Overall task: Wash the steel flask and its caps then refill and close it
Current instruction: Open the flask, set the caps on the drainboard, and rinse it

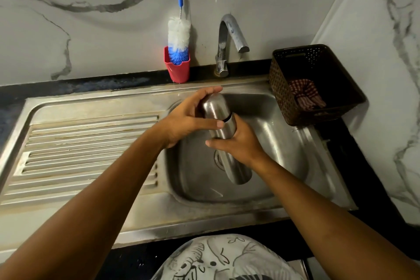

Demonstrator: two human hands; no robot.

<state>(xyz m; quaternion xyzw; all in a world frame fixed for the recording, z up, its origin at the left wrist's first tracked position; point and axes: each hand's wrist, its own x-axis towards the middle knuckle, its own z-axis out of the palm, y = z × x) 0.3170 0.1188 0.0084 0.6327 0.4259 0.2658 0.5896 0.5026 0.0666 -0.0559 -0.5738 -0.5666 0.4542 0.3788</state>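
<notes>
The flask [223,130] is held tilted above the sink [284,143] basin, with the cap [212,104] end pointing away. The left hand [188,120] curls round the cap. The right hand [241,145] grips the body just below it. Whether the cap is loosened cannot be told

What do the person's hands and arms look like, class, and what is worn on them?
Both the left hand and the right hand are bare: no gloves, rings, watch or bracelets show. The forearms are uncovered, with no sleeve in view. Lower down, the person's garment is white with black line drawings.
</notes>
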